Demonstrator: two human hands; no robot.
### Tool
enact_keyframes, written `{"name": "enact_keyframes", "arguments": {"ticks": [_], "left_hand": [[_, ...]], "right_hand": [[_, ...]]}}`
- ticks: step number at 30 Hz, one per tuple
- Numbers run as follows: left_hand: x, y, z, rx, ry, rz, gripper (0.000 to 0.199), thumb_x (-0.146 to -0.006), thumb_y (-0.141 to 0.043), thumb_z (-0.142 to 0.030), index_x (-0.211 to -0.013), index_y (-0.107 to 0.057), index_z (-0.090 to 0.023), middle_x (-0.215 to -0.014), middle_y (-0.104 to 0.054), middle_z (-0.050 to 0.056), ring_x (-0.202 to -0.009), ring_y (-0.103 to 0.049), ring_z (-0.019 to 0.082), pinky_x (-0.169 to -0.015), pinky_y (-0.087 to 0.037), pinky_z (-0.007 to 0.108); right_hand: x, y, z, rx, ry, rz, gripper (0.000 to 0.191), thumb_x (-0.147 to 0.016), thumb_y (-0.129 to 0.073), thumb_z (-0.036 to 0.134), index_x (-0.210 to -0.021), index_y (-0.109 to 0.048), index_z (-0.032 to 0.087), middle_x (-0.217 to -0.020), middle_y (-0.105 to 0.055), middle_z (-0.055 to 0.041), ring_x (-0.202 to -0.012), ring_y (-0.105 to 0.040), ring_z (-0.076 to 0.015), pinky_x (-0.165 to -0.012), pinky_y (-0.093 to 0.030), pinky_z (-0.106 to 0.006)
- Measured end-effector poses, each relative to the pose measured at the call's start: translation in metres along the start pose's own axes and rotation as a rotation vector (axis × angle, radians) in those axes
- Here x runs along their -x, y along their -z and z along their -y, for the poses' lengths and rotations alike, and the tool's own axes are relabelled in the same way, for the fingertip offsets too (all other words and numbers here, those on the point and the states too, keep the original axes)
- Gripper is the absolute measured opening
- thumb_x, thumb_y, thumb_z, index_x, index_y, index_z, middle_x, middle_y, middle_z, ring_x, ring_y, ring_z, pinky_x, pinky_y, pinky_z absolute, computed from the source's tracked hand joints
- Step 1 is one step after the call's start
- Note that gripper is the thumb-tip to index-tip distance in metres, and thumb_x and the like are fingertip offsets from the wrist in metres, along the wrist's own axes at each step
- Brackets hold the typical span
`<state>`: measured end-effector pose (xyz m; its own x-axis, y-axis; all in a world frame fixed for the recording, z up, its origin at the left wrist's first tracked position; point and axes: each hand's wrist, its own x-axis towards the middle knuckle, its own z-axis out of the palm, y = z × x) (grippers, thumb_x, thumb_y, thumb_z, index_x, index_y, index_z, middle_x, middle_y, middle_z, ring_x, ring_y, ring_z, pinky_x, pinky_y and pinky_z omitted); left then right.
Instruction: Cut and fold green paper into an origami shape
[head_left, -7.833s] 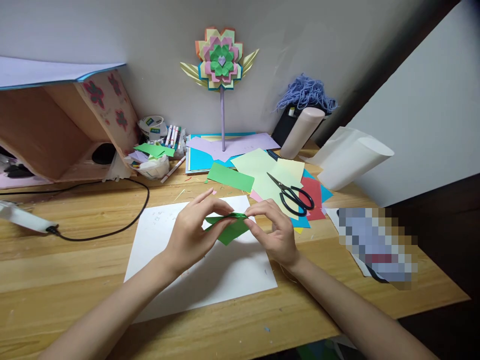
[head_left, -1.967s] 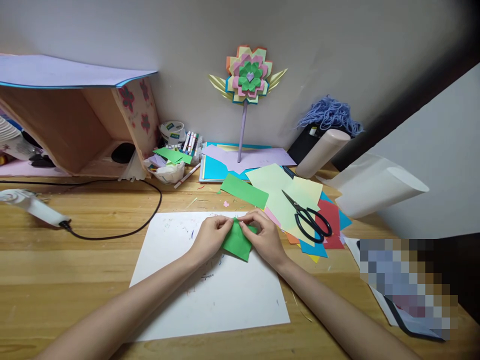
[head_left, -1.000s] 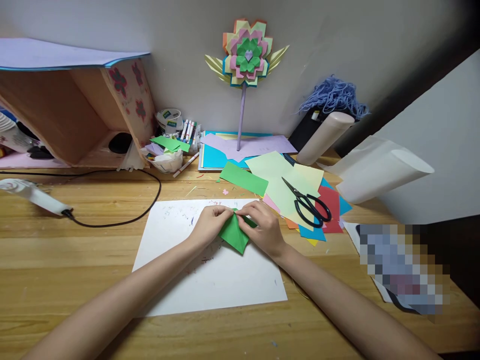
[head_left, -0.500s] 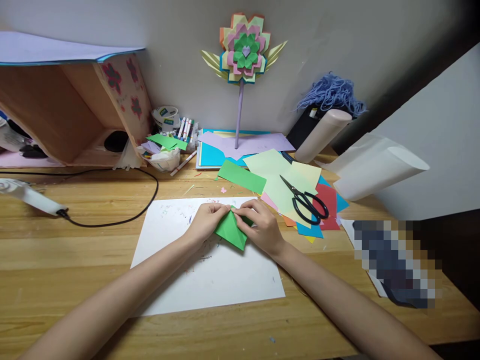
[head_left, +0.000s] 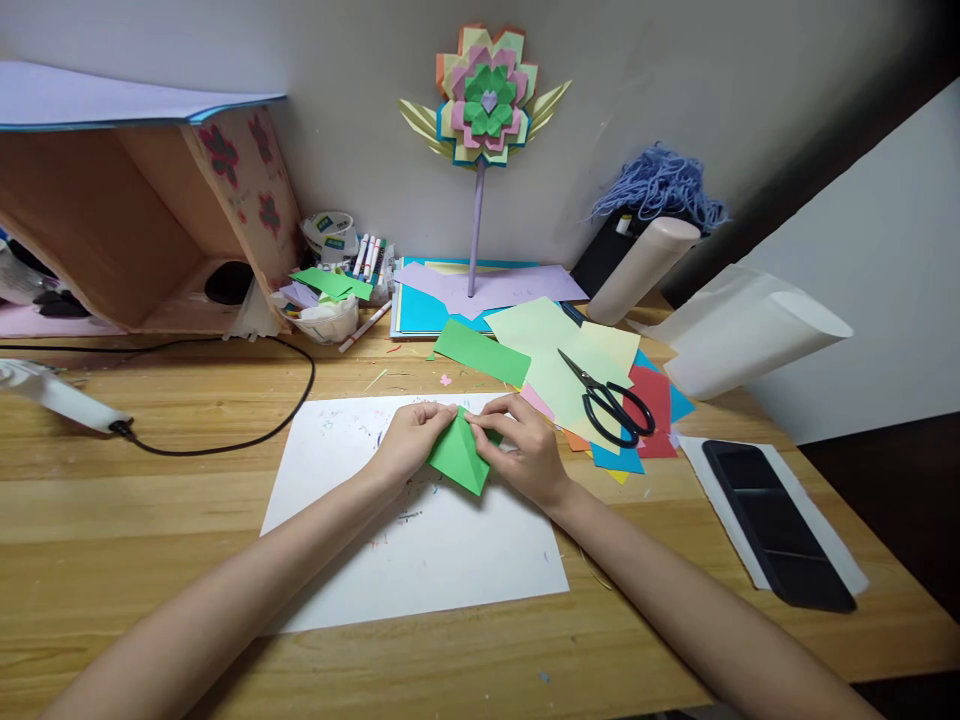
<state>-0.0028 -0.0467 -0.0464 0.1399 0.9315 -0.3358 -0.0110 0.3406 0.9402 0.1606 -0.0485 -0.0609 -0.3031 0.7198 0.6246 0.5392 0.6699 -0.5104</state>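
- Left hand (head_left: 405, 445) has the folded green paper (head_left: 457, 458) pinched near its top corner
- right hand (head_left: 529, 458) is pinching the same piece just beside it, fingertips close together
- that paper's over the white sheet (head_left: 457, 560), between the table's (head_left: 150, 560) front and back edges
- black-handled scissors (head_left: 619, 412) lie on pale yellow paper (head_left: 529, 335)
- phone's (head_left: 780, 530) near the table's right edge

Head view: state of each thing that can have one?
left hand, pinching green piece
right hand, pinching green piece
green piece, folded
scissors, blades look closed
pale papers, overlapping
white sheet, flat, marked
phone, screen dark
paper flower, upright
yarn, loosely bunched
box, open-fronted
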Motion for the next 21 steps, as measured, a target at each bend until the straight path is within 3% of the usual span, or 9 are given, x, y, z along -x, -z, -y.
{"name": "enact_keyframes", "arguments": {"ticks": [6,10,13,16,18,21], "left_hand": [[-0.001,0.003,0.0,0.04,0.032,0.024,0.037,-0.071,-0.058,-0.049,-0.07,-0.061,-0.012,-0.063,-0.061,0.005,-0.055,-0.052,0.014,-0.05,-0.036,0.023],[-0.003,0.004,0.002,0.031,0.006,-0.022,0.037,-0.072,-0.058,-0.049,-0.066,-0.06,-0.013,-0.061,-0.061,0.005,-0.054,-0.052,0.014,-0.05,-0.036,0.024],[-0.004,0.003,0.005,0.007,-0.022,-0.048,0.036,-0.073,-0.057,-0.048,-0.066,-0.059,-0.013,-0.059,-0.058,0.002,-0.053,-0.048,0.012,-0.05,-0.035,0.023],[-0.004,0.001,0.008,-0.033,-0.077,-0.053,0.034,-0.074,-0.057,-0.047,-0.072,-0.063,-0.013,-0.065,-0.059,0.002,-0.058,-0.049,0.012,-0.054,-0.035,0.023],[-0.003,0.0,0.009,-0.057,-0.123,-0.044,0.033,-0.074,-0.058,-0.046,-0.074,-0.064,-0.013,-0.069,-0.061,0.003,-0.062,-0.05,0.013,-0.057,-0.036,0.023],[-0.001,-0.001,0.009,-0.09,-0.174,-0.026,0.032,-0.074,-0.059,-0.043,-0.075,-0.067,-0.013,-0.073,-0.063,0.004,-0.067,-0.051,0.015,-0.06,-0.037,0.024]], "right_hand": [[0.0,0.005,-0.005,0.105,0.112,0.001,0.012,-0.078,-0.055,0.012,-0.079,-0.064,0.019,-0.077,-0.063,-0.006,-0.072,-0.055,-0.017,-0.064,-0.047,-0.032],[0.0,0.008,-0.004,0.089,0.087,0.007,0.013,-0.078,-0.055,0.014,-0.068,-0.061,0.019,-0.074,-0.062,-0.0054,-0.07,-0.055,-0.0169,-0.063,-0.046,-0.032],[-0.001,0.009,-0.004,-0.068,-0.107,-0.005,0.016,-0.079,-0.056,0.019,-0.063,-0.057,0.02,-0.076,-0.061,-0.005,-0.074,-0.056,-0.017,-0.068,-0.047,-0.033],[-0.005,0.008,-0.007,-0.384,-0.437,0.019,0.01,-0.079,-0.059,0.028,-0.074,-0.058,0.02,-0.085,-0.062,-0.0051,-0.081,-0.059,-0.017,-0.073,-0.048,-0.032],[-0.007,0.008,-0.01,-0.593,-0.618,0.109,0.017,-0.075,-0.063,0.034,-0.082,-0.058,0.02,-0.089,-0.063,-0.005,-0.083,-0.06,-0.0167,-0.075,-0.049,-0.031],[-0.01,0.01,-0.015,-0.706,-0.726,0.298,0.024,-0.071,-0.066,0.038,-0.081,-0.062,0.017,-0.083,-0.064,-0.0038,-0.08,-0.061,-0.0159,-0.075,-0.048,-0.029]]}}
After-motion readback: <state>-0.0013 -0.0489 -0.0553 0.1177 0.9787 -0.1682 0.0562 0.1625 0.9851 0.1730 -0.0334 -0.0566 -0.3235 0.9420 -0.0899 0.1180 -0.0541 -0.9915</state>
